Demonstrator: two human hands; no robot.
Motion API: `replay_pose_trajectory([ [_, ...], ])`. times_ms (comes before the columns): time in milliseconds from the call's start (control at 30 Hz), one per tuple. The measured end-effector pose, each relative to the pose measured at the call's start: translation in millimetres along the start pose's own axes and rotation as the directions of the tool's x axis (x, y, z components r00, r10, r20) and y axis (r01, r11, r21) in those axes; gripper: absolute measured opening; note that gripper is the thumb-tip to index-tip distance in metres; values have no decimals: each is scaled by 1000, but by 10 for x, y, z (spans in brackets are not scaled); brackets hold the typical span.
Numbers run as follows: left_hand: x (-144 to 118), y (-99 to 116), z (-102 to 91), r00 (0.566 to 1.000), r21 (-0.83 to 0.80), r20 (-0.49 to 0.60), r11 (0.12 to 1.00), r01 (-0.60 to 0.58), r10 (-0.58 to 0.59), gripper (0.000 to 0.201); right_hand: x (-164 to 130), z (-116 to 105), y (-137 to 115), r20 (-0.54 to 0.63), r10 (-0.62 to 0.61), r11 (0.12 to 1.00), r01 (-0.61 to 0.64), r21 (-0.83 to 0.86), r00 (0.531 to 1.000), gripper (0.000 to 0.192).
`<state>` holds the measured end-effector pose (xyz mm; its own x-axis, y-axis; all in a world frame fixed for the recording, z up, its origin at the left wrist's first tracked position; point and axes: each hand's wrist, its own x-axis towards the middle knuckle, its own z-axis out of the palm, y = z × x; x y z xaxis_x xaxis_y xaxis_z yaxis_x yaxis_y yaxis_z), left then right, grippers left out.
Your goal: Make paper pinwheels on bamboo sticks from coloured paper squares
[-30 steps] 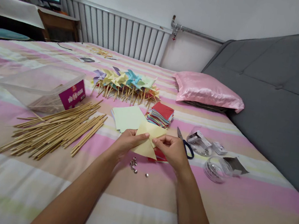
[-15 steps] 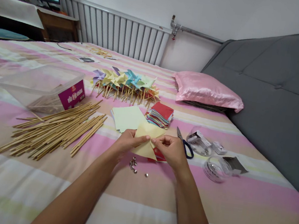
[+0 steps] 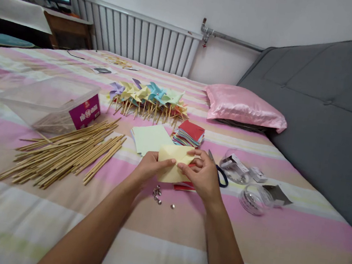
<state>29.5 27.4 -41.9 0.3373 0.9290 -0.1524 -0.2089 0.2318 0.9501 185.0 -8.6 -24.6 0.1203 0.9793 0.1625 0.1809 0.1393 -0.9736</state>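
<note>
Two hands meet over one pale yellow paper square (image 3: 173, 164), held low above the striped bed (image 3: 279, 232), with a red sheet (image 3: 183, 186) lying under it. The left hand (image 3: 148, 167) pinches the square's left edge between thumb and fingers; the right hand (image 3: 204, 174) has its grip closed on the right side, fingertips pressing a folded flap near the middle. Judging by how it creases, the paper is very light, thin and limp (it would crumple or tear under a hard squeeze), so the edges and corners are the sensible places to hold it, with a light pinch.

Counted: one pair of blue-handled scissors (image 3: 219, 172) just right of the right hand; one stack of coloured paper squares (image 3: 189, 134) with red on top; one loose pile of pale green sheets (image 3: 149, 138); one clear plastic box (image 3: 50, 102); one pink pillow (image 3: 246, 106). Small metal pins (image 3: 158, 193) lie below the hands, roughly half a dozen, too small to count surely. Bamboo sticks (image 3: 63, 152) lie in dozens, and the finished pinwheels (image 3: 149, 98) overlap too much to count.
</note>
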Motion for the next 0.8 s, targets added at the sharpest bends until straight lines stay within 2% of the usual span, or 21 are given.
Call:
replay_pose_trajectory([
  [133, -2, 9, 9, 1000, -24, -15, 1000, -13, 12, 43, 5, 2, -24, -23, -42, 999, 42, 20, 999, 65],
  [233, -12, 34, 25, 1000, -54, -22, 999, -9, 8, 44, 22, -8, 0, -73, -63, 998, 65, 24, 995, 72],
  [300, -14, 42, 26, 1000, -52, -18, 999, -16, 15, 43, 36, -19, 27, -60, -41, 998, 44, 51, 997, 67],
  [433, -4, 22, 10, 999, -38, 13, 998, -41, 42, 39, 42, -30, 61, 98, 29, 983, -47, 178, 995, 44],
  [500, 1, 8, 6, 998, -37, 32, 998, -47, 48, 37, 34, -27, 66, 136, 58, 972, -87, 219, 989, 39],
  [600, -1, -1, 13, 998, -30, 39, 998, -46, 47, 36, 23, -17, 73, 125, 98, 961, -126, 246, 987, 41],
  [800, -34, 14, 37, 995, 3, 78, 998, -68, 67, 31, 22, -7, 95, 51, 103, 971, -111, 211, 993, 42],
])
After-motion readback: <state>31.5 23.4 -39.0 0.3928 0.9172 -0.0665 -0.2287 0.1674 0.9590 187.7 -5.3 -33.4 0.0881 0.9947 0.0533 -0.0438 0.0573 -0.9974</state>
